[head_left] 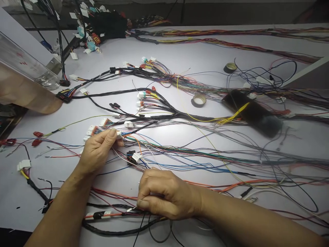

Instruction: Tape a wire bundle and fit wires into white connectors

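My left hand (99, 149) is closed, thumb over fingers, around a small white connector (119, 134) with wires running out to its right. Just beyond it lie white multi-pin connectors (94, 130) with orange and brown wires. My right hand (168, 193) is pinched lower down, and a thin wire end with a pale terminal tip (131, 209) sticks out past its thumb. Between the hands, a black connector (131, 156) rests beside a white connector (137, 157). The fingers of my right hand hide most of the wire they grip.
Wire harnesses (195, 116) stretch across the white table. Two tape rolls (199, 100) (230, 67) and a dark phone-like slab (253, 113) lie among them. At the left leans a clear plastic bin (28, 58). Black-wrapped cable (110, 232) curves along the front.
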Tool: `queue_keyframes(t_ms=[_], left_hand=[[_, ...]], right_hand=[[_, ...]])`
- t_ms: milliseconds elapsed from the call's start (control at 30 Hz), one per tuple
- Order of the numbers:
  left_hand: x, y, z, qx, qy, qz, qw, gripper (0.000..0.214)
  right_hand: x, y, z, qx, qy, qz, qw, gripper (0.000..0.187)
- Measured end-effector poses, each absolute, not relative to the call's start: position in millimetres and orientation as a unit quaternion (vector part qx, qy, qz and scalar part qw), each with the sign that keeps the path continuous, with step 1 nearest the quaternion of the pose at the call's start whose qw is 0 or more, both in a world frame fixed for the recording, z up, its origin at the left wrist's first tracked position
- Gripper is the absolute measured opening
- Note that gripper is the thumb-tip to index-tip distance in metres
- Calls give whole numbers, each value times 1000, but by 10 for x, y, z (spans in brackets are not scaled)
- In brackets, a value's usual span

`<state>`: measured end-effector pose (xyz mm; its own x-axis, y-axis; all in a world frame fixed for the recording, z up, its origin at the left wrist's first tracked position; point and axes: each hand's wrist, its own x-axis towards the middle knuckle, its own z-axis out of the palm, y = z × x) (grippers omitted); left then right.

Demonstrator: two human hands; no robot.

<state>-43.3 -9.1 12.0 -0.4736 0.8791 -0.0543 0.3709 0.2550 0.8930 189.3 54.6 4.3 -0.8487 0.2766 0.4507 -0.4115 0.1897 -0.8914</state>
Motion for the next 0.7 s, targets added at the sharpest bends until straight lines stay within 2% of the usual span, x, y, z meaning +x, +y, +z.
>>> queue_keyframes(t_ms=[333, 400, 500, 600, 633, 700], left_hand=[[-391, -82, 175, 417, 753, 424, 282, 48], [-378, -81, 179, 422, 759, 417, 269, 43], [-354, -104, 233, 459, 766, 417, 168, 28], [-307, -164, 343, 527, 735, 425, 38, 39], [-282, -184, 378, 550, 715, 428, 45, 37], [-217, -212, 428, 586, 679, 422, 132, 32]], right_hand=[[1889, 557, 59, 30, -717, 645, 264, 23], [1891, 559, 55, 30, -720, 643, 258, 24], [1896, 558, 57, 28, -710, 649, 272, 22], [1905, 564, 103, 14, -691, 667, 278, 20], [1910, 567, 132, 1, -682, 677, 277, 20], [1922, 572, 205, -34, -663, 696, 272, 20]])
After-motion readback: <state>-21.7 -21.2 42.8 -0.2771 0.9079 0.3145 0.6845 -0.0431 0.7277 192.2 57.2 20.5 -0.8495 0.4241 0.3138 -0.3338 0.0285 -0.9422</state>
